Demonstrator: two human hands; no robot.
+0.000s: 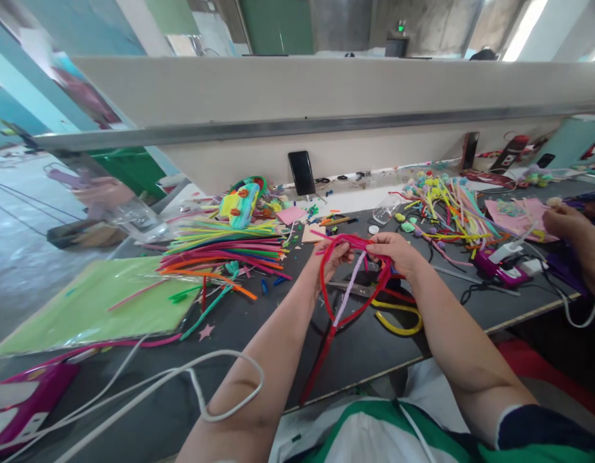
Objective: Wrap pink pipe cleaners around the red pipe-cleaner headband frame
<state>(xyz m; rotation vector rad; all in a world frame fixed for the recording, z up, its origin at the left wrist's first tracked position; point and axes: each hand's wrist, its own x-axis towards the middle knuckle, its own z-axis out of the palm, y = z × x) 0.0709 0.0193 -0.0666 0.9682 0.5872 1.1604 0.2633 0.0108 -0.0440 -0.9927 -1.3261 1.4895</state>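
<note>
Both hands are raised over the table, closed on the top of a loop bent from red pipe cleaners [325, 283]. My left hand [336, 253] pinches its upper left part, and my right hand [392, 251] pinches the upper right, close by. A pale lilac pipe cleaner [348, 292] runs down the middle of the loop to its lower point, where a red stem [321, 363] hangs toward me. Pinkish-red ends stick out above my left fingers. Behind the loop lie scissors with yellow handles [398, 331], partly hidden by it.
A bundle of coloured pipe cleaners [224, 247] lies left, beside a green sheet [94, 302]. White cables [229, 352] cross near my left forearm. A phone [302, 172] leans on the partition. More pipe cleaners [458, 206] and a magenta device [502, 267] are right, near another person's hand [570, 225].
</note>
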